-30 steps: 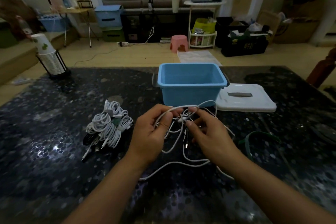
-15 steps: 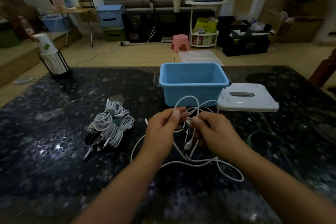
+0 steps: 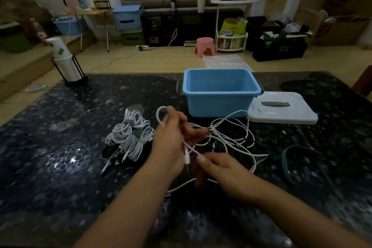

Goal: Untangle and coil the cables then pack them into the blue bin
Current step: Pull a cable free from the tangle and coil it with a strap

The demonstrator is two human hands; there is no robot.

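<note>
Coiling is under way: both hands, left hand (image 3: pixel 173 137) and right hand (image 3: pixel 223 169), grip the loose white cable (image 3: pixel 239 139) in front of the empty blue bin (image 3: pixel 219 102), other bundles (image 3: pixel 130 139) unpacked to its left.

Dark table (image 3: pixel 60 167) bears blue bin (image 3: pixel 219 104); white lid (image 3: pixel 281 115); coiled cables (image 3: pixel 130 137).

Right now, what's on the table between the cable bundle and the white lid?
In the head view, the left hand and loose white cable loops lie between the coiled bundle and the white lid.
</note>
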